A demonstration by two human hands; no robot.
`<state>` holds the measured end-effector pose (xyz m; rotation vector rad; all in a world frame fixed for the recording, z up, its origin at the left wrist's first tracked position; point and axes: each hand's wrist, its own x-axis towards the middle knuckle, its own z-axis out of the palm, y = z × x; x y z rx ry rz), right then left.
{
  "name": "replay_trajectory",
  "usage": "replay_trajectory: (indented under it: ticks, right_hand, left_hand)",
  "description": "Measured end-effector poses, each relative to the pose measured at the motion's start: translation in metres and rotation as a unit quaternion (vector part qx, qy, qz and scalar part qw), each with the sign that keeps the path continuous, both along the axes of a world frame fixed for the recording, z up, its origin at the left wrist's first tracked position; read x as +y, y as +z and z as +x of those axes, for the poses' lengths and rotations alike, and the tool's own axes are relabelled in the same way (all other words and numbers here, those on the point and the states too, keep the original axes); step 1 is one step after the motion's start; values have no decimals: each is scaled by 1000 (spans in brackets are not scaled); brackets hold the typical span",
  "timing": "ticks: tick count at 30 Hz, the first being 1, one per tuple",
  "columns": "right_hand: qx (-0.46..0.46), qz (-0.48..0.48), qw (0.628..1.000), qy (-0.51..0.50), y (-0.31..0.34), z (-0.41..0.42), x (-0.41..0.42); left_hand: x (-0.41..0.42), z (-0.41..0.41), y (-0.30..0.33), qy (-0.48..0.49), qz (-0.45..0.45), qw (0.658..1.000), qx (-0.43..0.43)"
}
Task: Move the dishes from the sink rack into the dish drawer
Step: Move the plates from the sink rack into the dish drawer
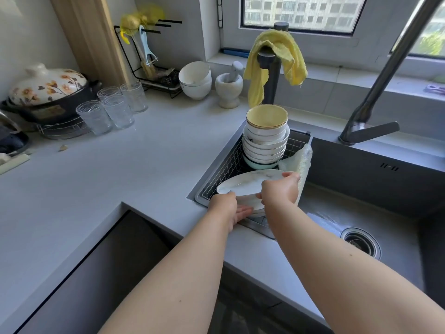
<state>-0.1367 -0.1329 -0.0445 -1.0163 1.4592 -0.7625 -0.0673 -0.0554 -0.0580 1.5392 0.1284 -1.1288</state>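
step: lifting plates (248,186) out of the rack (226,165) | left hand (228,208) cups under the near edge, right hand (280,189) clamps the far rim so the stack probably won't slide | bowls (265,141) wait behind the plates | drawer not in view

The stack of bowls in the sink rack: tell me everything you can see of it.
The stack of bowls stands upright at the far end of the wire sink rack. Glossy, ceramic-looking white bowls nest together, with a pale green one at the bottom and a yellow-lined, gold-rimmed one on top. A white mesh cloth lies beside it. Neither hand touches it.
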Motion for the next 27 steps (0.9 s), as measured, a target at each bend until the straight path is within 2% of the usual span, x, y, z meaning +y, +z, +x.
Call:
replay_trajectory:
  ticks: [5,9,13,18,21,24,27]
  right_hand:
    - [74,24,996,39,-1,0,-3]
    - [55,-6,998,37,2,-14,3]
    - [34,-20,999,-10,15,-30,10]
    - [-22,20,999,-13,28,-42,21]
    - [-64,41,996,37,42,-46,35]
    - [-117,85,981,132,61,-47,58]
    - [-122,97,967,203,76,-46,87]
  left_hand:
    - [-20,0,-7,39,-10,999,13]
    - [-23,-4,-3,74,-3,997,0]
    - [-12,-9,13,47,7,999,-20]
    - [26,-14,45,22,-17,999,-24]
    - [61,-13,54,27,-30,999,-27]
    - [102,-12,60,45,-42,997,-42]
    - [150,-15,67,69,-56,994,-58]
